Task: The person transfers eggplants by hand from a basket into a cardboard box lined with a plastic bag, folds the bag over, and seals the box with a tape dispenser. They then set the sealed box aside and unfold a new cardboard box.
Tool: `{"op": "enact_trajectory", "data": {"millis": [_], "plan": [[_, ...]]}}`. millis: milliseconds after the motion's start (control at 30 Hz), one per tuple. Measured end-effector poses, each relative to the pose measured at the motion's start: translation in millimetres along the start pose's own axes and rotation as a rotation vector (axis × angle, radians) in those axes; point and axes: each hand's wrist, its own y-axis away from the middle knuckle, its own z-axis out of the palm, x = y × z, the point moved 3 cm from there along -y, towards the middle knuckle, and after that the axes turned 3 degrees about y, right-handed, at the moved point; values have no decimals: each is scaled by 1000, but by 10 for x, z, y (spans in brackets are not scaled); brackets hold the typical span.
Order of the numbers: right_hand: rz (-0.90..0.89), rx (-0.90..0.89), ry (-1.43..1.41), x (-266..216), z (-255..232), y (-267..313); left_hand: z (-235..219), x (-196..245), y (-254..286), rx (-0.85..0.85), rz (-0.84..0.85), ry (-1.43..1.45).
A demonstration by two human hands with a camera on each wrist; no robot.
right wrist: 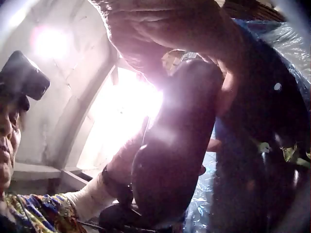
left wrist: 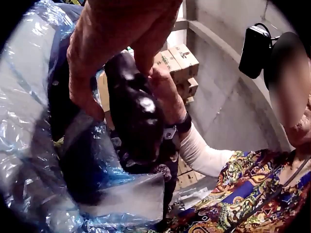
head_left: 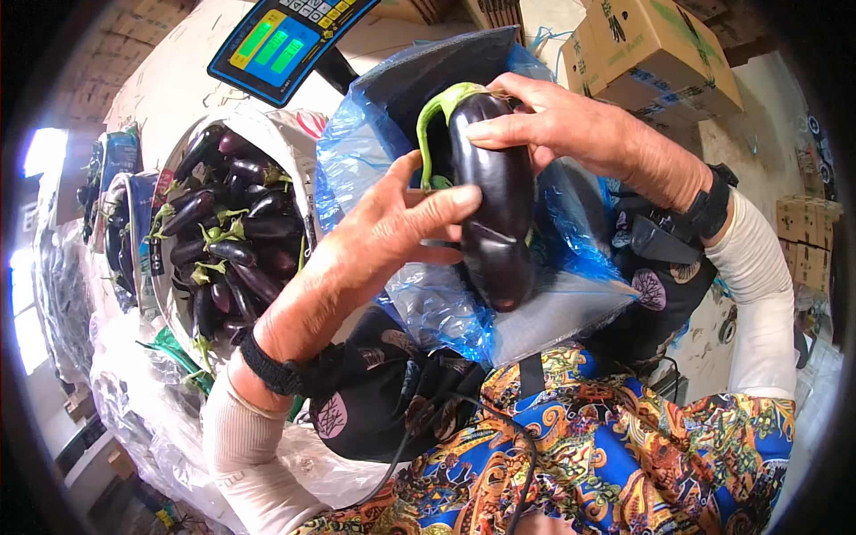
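A large dark eggplant (head_left: 496, 205) with a curved green stem is held over an open blue plastic bag (head_left: 352, 152). The right hand (head_left: 566, 129) grips its stem end, thumb across the front. The left hand (head_left: 383, 223) is at its left side, thumb tip touching the skin and fingers spread behind the stem. In the left wrist view the eggplant (left wrist: 136, 109) hangs beside the bag lining (left wrist: 92, 155). The right wrist view shows the eggplant (right wrist: 172, 145) close up, beneath the right hand (right wrist: 170, 29).
On the left stands a white sack (head_left: 160, 259) full of smaller eggplants (head_left: 241, 223), with more filled bags behind it. A scale display (head_left: 276, 49) is at the top. Cardboard boxes (head_left: 646, 58) are at the upper right. The person's legs flank the blue bag.
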Motion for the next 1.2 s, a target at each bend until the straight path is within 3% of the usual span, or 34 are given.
{"op": "enact_trajectory", "data": {"millis": [67, 167, 200, 267, 300, 367, 433, 500, 567, 633, 700, 767, 833, 900, 933, 967, 1000, 1033, 1100, 1200], "plan": [[-31, 145, 38, -25, 98, -13, 89, 28, 86, 51, 42, 17], [-44, 173, -32, -72, 173, -39, 108, 31, 118, 124, 48, 13], [21, 74, -141, -139, 185, -22, 53, 51, 198, 160, 44, 28], [-68, -12, -193, -284, 223, 83, -152, 66, 453, 263, 86, 73], [-4, -38, -179, -362, 260, 117, -303, 43, 580, 297, 183, 123], [-99, -181, -85, -284, 303, 99, -496, 76, 890, 319, 346, 294], [35, -329, -86, -262, 319, 80, -911, -247, 1145, 463, 366, 406], [95, -341, -44, -207, 348, 29, -1237, -621, 1257, 624, 347, 558], [127, -335, -19, -189, 362, -5, -1581, -976, 1280, 866, 447, 539], [162, -336, 17, -170, 380, -42, -1889, -1074, 1302, 888, 448, 618], [190, -341, 21, -121, 379, -83, -2349, -1062, 1251, 905, 597, 669], [222, -322, 57, -121, 378, -104, -2582, -690, 1228, 916, 876, 598], [225, -309, 57, -142, 374, -129, -2908, -548, 1180, 888, 1047, 623], [241, -277, 83, -136, 360, -144, -3053, -717, 840, 966, 778, 494], [248, -262, 94, -130, 356, -157, -3036, -920, 594, 953, 624, 181], [252, -262, 87, -111, 357, -167, -2777, -964, 400, 1068, 356, 15], [256, -262, 81, -91, 350, -173, -2759, -1160, 201, 1147, 180, -456], [258, -257, 78, -78, 335, -180, -2786, -1444, 23, 1182, -118, -670], [305, -251, 67, -58, 338, -180, -2610, -1871, -142, 1148, -283, -699], [319, -261, 43, 0, 330, -197, -2575, -2024, -189, 1147, -289, -697]]}}
